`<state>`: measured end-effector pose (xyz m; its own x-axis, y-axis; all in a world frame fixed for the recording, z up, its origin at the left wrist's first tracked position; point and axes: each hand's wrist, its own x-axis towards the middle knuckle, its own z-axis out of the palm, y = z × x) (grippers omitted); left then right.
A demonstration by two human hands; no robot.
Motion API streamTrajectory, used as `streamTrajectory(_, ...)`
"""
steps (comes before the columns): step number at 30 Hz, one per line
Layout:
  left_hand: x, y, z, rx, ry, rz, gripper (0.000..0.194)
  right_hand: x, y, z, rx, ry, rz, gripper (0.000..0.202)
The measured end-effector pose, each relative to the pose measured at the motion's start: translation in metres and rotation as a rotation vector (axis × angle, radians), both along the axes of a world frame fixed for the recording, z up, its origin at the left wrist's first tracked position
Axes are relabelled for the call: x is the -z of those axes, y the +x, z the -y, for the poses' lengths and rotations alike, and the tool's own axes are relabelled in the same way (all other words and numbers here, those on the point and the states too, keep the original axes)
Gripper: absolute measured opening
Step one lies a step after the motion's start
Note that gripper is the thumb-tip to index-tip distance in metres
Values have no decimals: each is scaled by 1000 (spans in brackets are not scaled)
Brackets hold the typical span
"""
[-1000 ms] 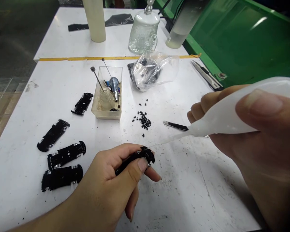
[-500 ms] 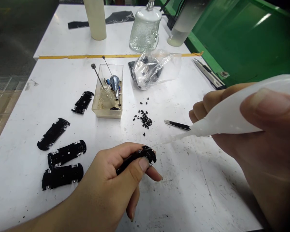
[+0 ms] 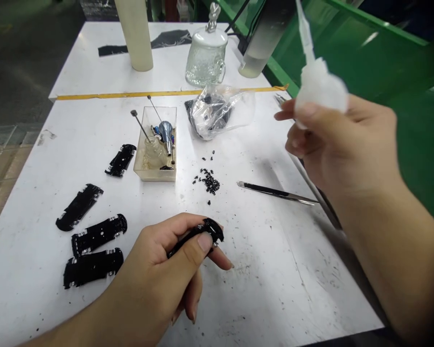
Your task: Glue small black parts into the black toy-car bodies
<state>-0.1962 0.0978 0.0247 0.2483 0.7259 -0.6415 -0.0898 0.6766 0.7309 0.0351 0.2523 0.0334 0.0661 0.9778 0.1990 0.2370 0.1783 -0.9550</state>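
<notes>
The right hand (image 3: pixel 347 140) is high, fingers (image 3: pixel 297 140) wrapped round a nozzle-up white bottle (image 3: pixel 321 89); the left hand (image 3: pixel 162 270), low, pinches a black part (image 3: pixel 214 228).

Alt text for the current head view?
Left hand holds a black toy-car chassis over a white table; right hand holds a white squeeze bottle, nozzle up. Four more chassis lie left of tiny parts and tweezers.

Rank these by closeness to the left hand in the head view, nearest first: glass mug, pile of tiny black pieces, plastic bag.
1. Pile of tiny black pieces: beyond the left hand, slightly to its right.
2. Plastic bag: farther back, right of the clear box.
3. Glass mug: farthest, past the yellow strip.
</notes>
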Motion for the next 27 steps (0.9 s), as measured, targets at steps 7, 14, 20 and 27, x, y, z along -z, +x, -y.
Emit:
streamTrajectory(7,-5,2,-2,-24,50,59,26,15,4,-10,52,-48,592,21)
streamTrajectory(14,-6,5,-2,-48,61,70,20,19,10,-24,34,-177,675,23)
streamTrajectory(20,-8,5,-5,-43,64,44,20,-19,39,13,43,-134,989,40)
streamTrajectory(27,-12,6,-6,-22,81,29,18,6,62,51,-363,-25,1087,26)
